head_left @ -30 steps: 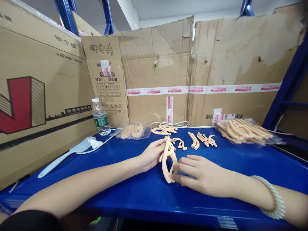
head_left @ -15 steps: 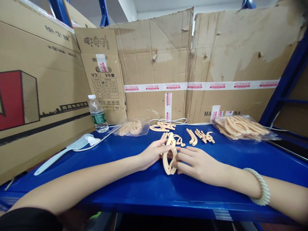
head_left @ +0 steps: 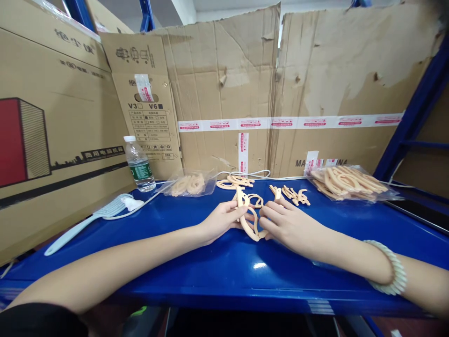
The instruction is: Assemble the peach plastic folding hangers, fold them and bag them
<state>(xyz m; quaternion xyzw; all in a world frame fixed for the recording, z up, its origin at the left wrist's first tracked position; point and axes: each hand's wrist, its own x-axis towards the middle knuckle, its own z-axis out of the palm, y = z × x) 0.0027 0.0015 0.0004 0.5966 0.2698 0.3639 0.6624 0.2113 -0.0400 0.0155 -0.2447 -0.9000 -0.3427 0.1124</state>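
My left hand (head_left: 224, 216) is closed on one side of a beige folding hanger (head_left: 249, 231), with the thumb across its upper part. The fingers of my right hand (head_left: 289, 223) are wrapped round the hanger's other arm, whose holed end (head_left: 278, 193) sticks up past the knuckles. The two arms meet low between the hands and spread apart in a V. Part of the right-hand arm is hidden by my fingers. Just behind lies a loose curved beige piece (head_left: 257, 200).
Behind my hands lie stacked beige hanger parts (head_left: 235, 181) and small hook-shaped pieces (head_left: 298, 195). Bagged parts sit at the left (head_left: 189, 183) and right (head_left: 347, 181). A water bottle (head_left: 140, 166), a pale blue hairbrush (head_left: 87, 222) and a white cable stand left. Cardboard (head_left: 224, 89) walls the back.
The hanger's two arms, close together before, are now spread apart. My right hand has swung its arm outward to the right. The view has shifted slightly.
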